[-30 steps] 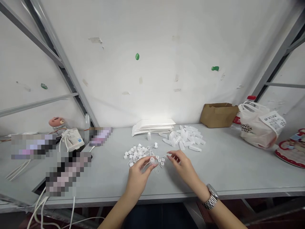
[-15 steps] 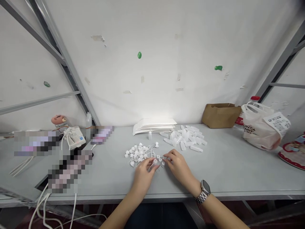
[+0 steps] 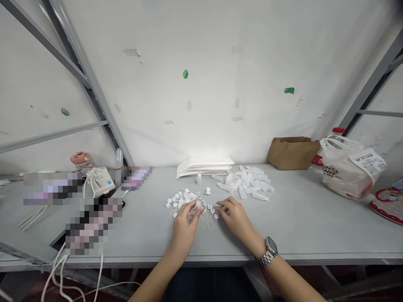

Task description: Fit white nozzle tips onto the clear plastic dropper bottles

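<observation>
Between the fingertips of my left hand (image 3: pixel 183 226) is a small translucent plastic bottle (image 3: pixel 198 204) with its top facing up. My right hand (image 3: pixel 235 216) has its thumb and forefinger drawn close together beside several small white round caps (image 3: pixel 212 211); whatever it grips is too small to make out. Partly behind my left hand lies a heap of white caps with thin tubes (image 3: pixel 181 196). One small bottle (image 3: pixel 199 179) stands upright farther back. A pile of loose translucent bottles (image 3: pixel 248 181) spreads out beyond my right hand. A thin clear ring (image 3: pixel 209 225) rests near the caps.
A stack of white envelope-like packets (image 3: pixel 204 165) lies against the wall. To the right are a brown cardboard box (image 3: pixel 292 154) and a white plastic bag (image 3: pixel 344 174). Cables, a white power adapter (image 3: pixel 102 181) and blurred items occupy the left side of the grey table (image 3: pixel 302 226).
My left hand has moved a little left and away from me with the bottle, widening the space to my right hand. The right hand stays almost in place beside the caps.
</observation>
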{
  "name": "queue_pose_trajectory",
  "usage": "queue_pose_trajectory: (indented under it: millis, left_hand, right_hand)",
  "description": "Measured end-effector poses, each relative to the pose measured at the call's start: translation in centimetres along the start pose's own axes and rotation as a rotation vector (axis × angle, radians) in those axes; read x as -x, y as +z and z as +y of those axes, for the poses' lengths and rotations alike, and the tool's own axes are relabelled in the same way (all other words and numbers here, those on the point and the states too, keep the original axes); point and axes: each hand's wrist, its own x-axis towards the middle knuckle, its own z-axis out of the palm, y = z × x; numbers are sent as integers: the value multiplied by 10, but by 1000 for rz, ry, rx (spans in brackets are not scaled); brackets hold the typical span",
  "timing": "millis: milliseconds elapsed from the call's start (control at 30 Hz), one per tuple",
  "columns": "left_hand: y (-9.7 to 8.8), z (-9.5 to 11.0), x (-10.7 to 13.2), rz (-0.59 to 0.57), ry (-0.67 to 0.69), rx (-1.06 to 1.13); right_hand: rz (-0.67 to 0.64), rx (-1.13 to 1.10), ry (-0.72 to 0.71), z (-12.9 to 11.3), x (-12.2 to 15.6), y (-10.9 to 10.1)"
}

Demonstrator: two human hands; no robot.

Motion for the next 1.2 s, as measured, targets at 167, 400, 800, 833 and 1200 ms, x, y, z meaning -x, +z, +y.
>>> queue_pose_trajectory:
  millis: [167,400,800,833,1200]
  left_hand:
    - [-1,2,-2,12,-23,85]
    - [-1,19,9,-46,-131,170]
    - [1,37,27,-225,-37,156]
    - [1,38,29,-235,-27,152]
    - [-1,46,37,-260,134,-2]
  right_hand:
    - [-18,19,-18,-2,2,2]
    - [-8,19,-29,-1,8,2]
    - [14,-757,47,-14,10,-59]
    - [15,-806,25,-19,12,-63]
    - [-32,-735,-117,-38,23,-61]
